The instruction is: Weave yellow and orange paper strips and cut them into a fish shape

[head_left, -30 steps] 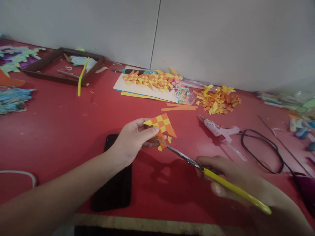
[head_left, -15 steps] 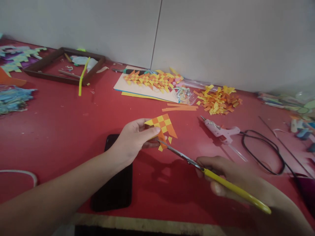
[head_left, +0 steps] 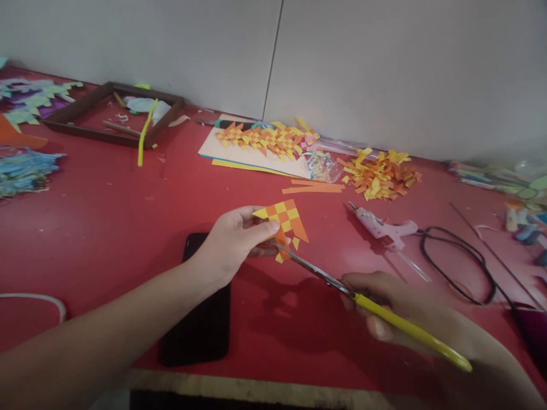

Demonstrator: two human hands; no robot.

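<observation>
My left hand (head_left: 235, 239) pinches a small woven paper fish (head_left: 285, 217) in an orange and yellow checker pattern, thumb on top and fingers beneath. My right hand (head_left: 380, 302) is closed round the yellow-handled scissors (head_left: 405, 329). The scissor blades point left and touch the orange strip at the fish's lower side, close to my left fingertips. A small yellow paper tip hangs beside the blades. Both hands are above the red table (head_left: 273, 336). Under my left wrist lies a black phone (head_left: 200, 330), partly covered by the arm.
Behind the hands, a row of woven orange and yellow pieces (head_left: 265, 138) rests on a paper stack (head_left: 213, 149). Right of it is a pile of paper scraps (head_left: 380, 173). A pink glue gun (head_left: 384, 228) with a black cord lies at right; a brown frame (head_left: 98, 134) at left.
Almost nothing differs. The whole view has shifted by a few pixels, while both hands, the woven paper and the scissors keep the same pose.
</observation>
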